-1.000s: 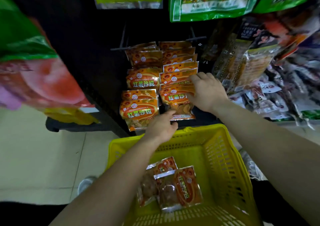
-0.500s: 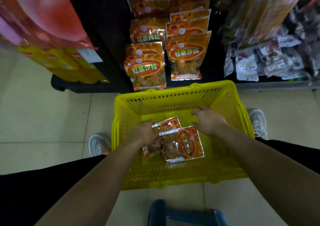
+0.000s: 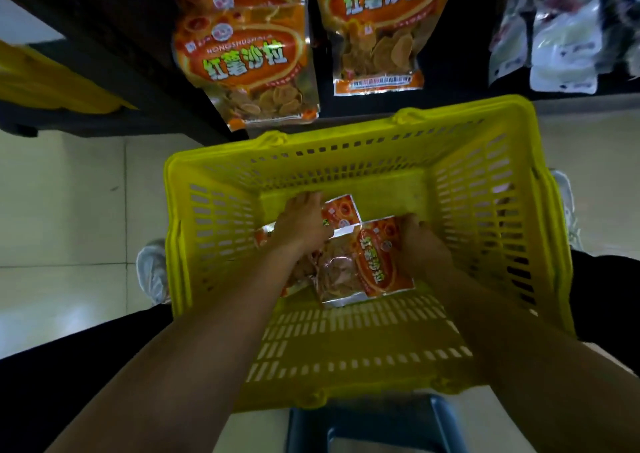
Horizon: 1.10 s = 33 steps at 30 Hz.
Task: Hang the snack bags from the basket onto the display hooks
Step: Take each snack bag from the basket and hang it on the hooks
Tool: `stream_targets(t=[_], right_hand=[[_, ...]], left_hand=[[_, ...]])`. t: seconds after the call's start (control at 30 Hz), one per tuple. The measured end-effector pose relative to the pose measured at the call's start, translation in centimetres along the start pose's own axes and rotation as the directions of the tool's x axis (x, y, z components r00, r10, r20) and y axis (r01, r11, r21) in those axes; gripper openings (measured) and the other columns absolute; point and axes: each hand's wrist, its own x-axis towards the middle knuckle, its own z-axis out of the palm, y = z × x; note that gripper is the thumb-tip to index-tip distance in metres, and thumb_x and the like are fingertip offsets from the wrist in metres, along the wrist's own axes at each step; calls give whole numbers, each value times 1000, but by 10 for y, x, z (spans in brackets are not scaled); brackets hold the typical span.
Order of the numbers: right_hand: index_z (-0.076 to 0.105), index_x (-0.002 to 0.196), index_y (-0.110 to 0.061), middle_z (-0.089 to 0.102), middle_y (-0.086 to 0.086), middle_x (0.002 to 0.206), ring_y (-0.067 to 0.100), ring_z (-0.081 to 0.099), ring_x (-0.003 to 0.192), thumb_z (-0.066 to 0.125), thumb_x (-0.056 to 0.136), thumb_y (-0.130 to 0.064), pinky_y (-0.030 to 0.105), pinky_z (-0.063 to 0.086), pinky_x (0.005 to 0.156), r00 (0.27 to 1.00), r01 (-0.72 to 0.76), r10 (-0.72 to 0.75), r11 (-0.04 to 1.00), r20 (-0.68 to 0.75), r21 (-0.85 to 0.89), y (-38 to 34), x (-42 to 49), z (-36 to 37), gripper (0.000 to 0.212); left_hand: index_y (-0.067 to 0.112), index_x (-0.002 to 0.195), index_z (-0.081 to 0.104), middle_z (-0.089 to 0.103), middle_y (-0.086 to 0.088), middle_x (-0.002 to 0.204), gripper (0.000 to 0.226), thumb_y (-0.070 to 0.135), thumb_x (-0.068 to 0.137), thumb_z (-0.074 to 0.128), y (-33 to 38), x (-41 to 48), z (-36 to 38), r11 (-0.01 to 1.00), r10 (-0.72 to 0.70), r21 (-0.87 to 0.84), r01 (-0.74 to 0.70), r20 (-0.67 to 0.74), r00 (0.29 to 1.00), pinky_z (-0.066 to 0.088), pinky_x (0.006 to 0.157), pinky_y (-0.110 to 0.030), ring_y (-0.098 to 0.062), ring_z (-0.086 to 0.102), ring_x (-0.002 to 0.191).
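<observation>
Head view: glossy orange snack bags (image 3: 367, 262)

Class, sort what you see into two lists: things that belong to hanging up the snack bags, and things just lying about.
Belongs to the job:
yellow basket
front snack bag, gripped by the right hand
rear snack bag under the left hand
hanging orange bags

Just lying about:
white packets
yellow packs
blue object

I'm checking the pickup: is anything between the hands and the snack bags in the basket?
Nothing visible. The left hand lies on the rear bag, the right hand touches the edge of the front bag, both inside the open-topped basket.
</observation>
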Motion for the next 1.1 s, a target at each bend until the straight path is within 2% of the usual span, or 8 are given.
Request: stream_targets(t=[0.2, 0.33, 0.43, 0.57, 0.63, 0.73, 0.8, 1.1], right_hand=[[63, 119, -17, 67, 12, 120, 32, 64, 107, 69, 87, -38, 40, 53, 87, 998, 8, -10, 999, 56, 34, -2, 5, 1, 39], [59, 118, -13, 66, 16, 119, 36, 63, 107, 62, 92, -38, 40, 52, 87, 999, 20, -23, 999, 49, 47, -5, 0, -3, 36], [55, 119, -10, 66, 17, 119, 37, 62, 108, 62, 93, -34, 39, 52, 86, 998, 44, -47, 996, 45, 77, -6, -6, -10, 36], [59, 125, -15, 67, 9, 121, 28, 63, 111, 70, 89, -26, 34, 51, 92, 974, 195, -213, 961, 75, 196, -11, -28, -33, 39], [60, 124, -13, 68, 11, 120, 29, 64, 110, 68, 90, -23, 37, 52, 92, 966, 234, -251, 950, 62, 207, -17, -38, -49, 37], [60, 113, -12, 69, 15, 110, 33, 65, 100, 64, 92, -26, 32, 49, 75, 961, 275, -275, 955, -20, 106, -28, -55, -80, 25], [64, 109, -16, 69, 12, 108, 29, 64, 100, 64, 91, -21, 26, 41, 71, 941, 337, -337, 941, -40, 20, -37, -70, -103, 19], [68, 102, -32, 68, -1, 104, 24, 62, 103, 66, 90, -39, 39, 51, 83, 799, 508, -584, 783, -142, -359, -89, -184, -227, 14]], left_hand=[[20, 146, 39, 40, -13, 147, 77, 34, 80, 77, 8, 16, 9, 997, -44, -62, 43, -16, 999, 41, 106, -46, -37, 40, 133], [32, 124, 63, 53, -9, 133, 43, 48, 85, 70, 5, 7, 10, 997, -32, 67, 34, -26, 999, 41, 98, -41, -33, 46, 126], [33, 106, 70, 55, -4, 120, 41, 64, 81, 67, 4, -3, 5, 997, -14, 82, 15, -17, 1000, 40, 95, -41, -28, 47, 118], [29, 74, 58, 61, 7, 84, 32, 57, 83, 69, 6, -22, -17, 996, 22, -82, -25, -36, 999, 38, 63, -30, -17, 61, 85], [29, 70, 53, 62, 4, 79, 31, 48, 87, 70, 7, -35, -34, 991, 42, -124, -51, -70, 997, 34, 57, -30, -16, 59, 75], [26, 79, 57, 65, 2, 83, 23, 42, 92, 67, 10, -60, -66, 988, 66, -131, -84, -136, 989, 36, 58, -30, -16, 58, 73], [22, 99, 65, 71, -3, 101, 14, 36, 94, 65, 13, -79, -87, 984, 92, -137, -116, -171, 981, 46, 70, -32, -22, 64, 87], [21, 130, 62, 67, -4, 126, 35, 32, 96, 64, 39, -185, -181, 944, 159, -214, -251, -371, 915, 50, 95, -34, -23, 64, 112]])
